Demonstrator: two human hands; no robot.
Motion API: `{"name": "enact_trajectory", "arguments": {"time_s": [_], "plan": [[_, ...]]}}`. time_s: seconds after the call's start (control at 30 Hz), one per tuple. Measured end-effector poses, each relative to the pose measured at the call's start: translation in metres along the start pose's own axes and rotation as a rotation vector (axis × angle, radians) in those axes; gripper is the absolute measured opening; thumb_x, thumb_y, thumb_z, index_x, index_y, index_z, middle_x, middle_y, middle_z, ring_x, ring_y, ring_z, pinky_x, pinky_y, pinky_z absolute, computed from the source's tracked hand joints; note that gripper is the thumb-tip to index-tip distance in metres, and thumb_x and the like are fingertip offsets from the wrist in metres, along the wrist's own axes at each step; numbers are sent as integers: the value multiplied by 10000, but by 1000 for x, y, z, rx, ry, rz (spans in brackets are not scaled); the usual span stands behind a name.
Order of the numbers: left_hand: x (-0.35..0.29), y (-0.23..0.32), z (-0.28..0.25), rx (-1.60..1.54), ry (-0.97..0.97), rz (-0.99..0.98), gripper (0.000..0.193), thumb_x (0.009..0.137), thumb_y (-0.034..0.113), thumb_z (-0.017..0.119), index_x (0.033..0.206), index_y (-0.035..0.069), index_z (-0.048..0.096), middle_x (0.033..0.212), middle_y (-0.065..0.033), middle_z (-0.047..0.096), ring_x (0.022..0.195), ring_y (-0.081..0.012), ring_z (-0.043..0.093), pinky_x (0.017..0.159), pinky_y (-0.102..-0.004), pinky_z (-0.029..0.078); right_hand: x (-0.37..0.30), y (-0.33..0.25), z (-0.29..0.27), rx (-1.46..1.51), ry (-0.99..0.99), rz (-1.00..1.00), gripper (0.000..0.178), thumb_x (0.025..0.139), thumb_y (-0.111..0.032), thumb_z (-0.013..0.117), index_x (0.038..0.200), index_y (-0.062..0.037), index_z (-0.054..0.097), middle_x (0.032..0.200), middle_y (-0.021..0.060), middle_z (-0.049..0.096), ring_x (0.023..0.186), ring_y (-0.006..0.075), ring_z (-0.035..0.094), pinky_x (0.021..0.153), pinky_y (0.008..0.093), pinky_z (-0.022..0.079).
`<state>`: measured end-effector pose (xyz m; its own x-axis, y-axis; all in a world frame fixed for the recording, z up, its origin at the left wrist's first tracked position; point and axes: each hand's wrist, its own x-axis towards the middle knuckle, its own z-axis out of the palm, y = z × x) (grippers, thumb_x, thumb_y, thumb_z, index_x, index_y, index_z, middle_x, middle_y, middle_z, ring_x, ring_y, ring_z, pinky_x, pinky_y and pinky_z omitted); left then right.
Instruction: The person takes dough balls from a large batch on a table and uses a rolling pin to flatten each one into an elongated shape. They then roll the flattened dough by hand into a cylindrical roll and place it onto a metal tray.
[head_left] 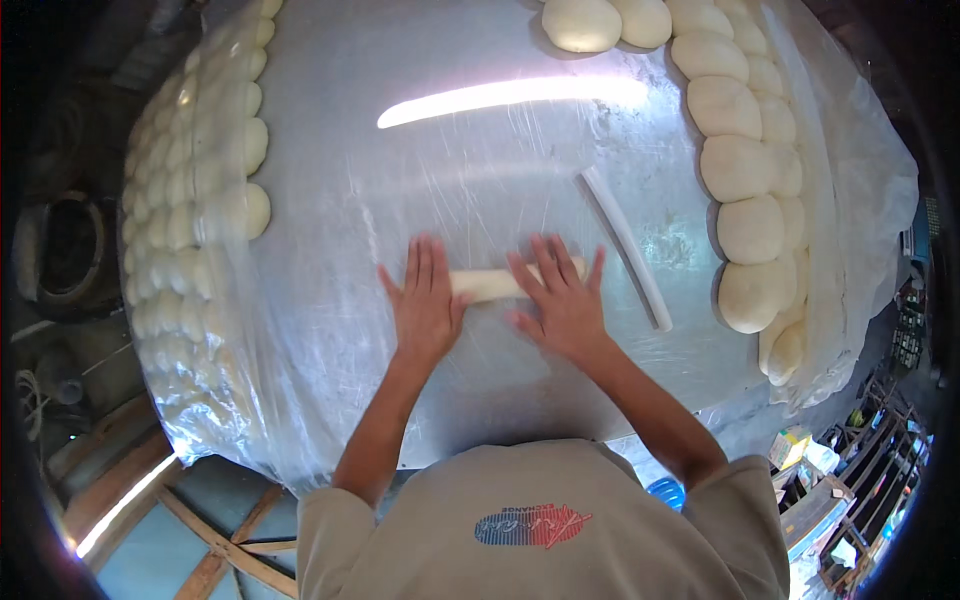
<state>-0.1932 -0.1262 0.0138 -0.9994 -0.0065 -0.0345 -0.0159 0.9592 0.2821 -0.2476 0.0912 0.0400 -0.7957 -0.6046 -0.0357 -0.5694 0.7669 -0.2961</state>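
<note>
The dough roll lies crosswise on a scratched metal worktop, and both hands are on it, palms down. The left hand covers the roll's left end, its middle fingers nearly together and its little finger splayed outward; the right hand rests over the right part with fingers spread wide. Just right of the roll lies a slim white rod, slanting and apart from both hands. Well to the roll's left, many round dough balls sit in rows, most beneath a clear plastic sheet; to its right, past the rod, plump dough pieces line up touching one another, the outer ones by a second plastic sheet. Well to the roll's lower right, off the worktop, a yellow-and-white carton stands among clutter — its contents are hidden. Nearer the person than the roll, the tan T-shirt carries a chest print: an oval of blue and red stripes with script lettering across it and smaller capitals alongside, upside down from this viewpoint.
</note>
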Motion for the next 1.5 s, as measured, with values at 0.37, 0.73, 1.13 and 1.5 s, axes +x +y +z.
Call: {"name": "enact_trajectory", "arguments": {"time_s": [0.37,0.73,1.13,1.5], "plan": [[-14,62,-21,-351,90,39,763,975,520,217,1478,-46,122,1540,-254,126,1448,-363,93,1096,-625,-35,9,-55,24,-67,115,29,622,917,-431,424,1453,-123,353,1534,146,256,1436,306,193,1051,708,2],[64,28,4,-158,166,-90,635,961,410,317,1445,-1,303,1493,-214,305,1420,-332,231,1099,-641,51,107,-18,17,-191,256,99,556,896,-315,441,1409,-101,416,1478,173,352,1405,322,269,1034,738,81],[102,11,-2,69,352,-246,677,937,417,395,1472,30,250,1524,-243,198,1433,-347,178,1018,-743,-35,125,9,17,-191,358,131,597,912,-449,444,1393,-96,439,1471,182,352,1392,325,286,1049,716,62],[-150,30,-35,-186,-149,-161,706,958,443,412,1473,3,212,1526,-209,222,1422,-360,192,1081,-662,11,-91,-44,-13,-82,34,51,674,870,-561,486,1418,-176,414,1479,186,317,1379,360,293,990,778,76]]}}
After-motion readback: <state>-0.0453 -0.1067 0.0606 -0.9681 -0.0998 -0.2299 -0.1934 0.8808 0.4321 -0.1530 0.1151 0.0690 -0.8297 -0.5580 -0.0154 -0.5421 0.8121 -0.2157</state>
